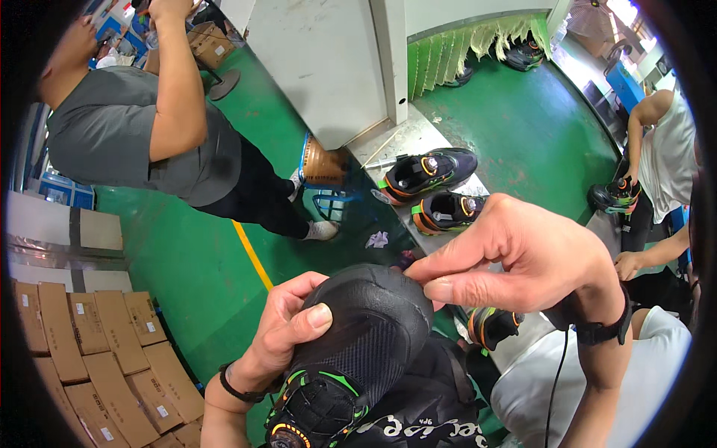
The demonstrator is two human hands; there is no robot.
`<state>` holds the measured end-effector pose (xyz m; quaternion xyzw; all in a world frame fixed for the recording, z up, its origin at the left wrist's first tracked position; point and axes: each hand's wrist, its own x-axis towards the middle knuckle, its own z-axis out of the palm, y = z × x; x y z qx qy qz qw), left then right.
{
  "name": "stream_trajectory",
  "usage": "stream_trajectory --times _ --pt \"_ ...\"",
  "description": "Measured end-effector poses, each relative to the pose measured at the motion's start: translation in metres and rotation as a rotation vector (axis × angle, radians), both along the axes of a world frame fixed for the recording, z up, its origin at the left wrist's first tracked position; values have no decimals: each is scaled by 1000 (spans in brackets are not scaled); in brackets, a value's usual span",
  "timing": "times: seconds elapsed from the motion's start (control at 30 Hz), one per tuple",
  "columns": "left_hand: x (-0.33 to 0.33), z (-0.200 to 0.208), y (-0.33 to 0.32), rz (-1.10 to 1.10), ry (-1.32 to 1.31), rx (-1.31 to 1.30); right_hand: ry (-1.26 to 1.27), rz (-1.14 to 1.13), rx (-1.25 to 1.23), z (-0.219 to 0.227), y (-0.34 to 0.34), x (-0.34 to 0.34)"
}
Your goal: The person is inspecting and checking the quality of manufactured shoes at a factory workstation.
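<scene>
My left hand (287, 325) grips a black shoe (358, 328) by the side, with its thumb on the upper and its toe tilted up toward me. Green and orange trim and a round dial show near the shoe's tongue, at the bottom of the view. My right hand (523, 257) is closed in a pinch, thumb and forefinger touching the rim of the shoe's toe. Whatever lies between those fingertips, if anything, is hidden. Just beyond my right hand stand two similar shoes, one (429, 173) behind the other (447, 213), on a pale ledge (426, 131).
A green conveyor belt (515, 123) carries shoes past a fringed curtain (470, 56). Co-workers in white sit at right, one holding a shoe (616, 196); another shoe (493, 326) lies near my right forearm. A person in grey (149, 134) stands at left, above stacked cartons (104, 358).
</scene>
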<state>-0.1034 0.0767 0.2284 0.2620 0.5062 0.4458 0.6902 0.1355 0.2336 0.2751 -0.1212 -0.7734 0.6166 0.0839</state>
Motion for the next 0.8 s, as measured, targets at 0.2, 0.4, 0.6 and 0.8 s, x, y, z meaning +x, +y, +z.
stream_trajectory --times 0.2,0.4,0.6,0.8 --pt "-5 -3 1 11 30 34 10 -168 -154 -13 -14 4" --pt "-22 -18 26 260 -116 194 153 -392 -391 -34 -47 -36" --pt "-23 -31 58 494 -105 382 228 -456 -567 -54 -68 -81" --pt "-3 -46 46 449 -62 294 211 -565 -537 -73 -78 -68"
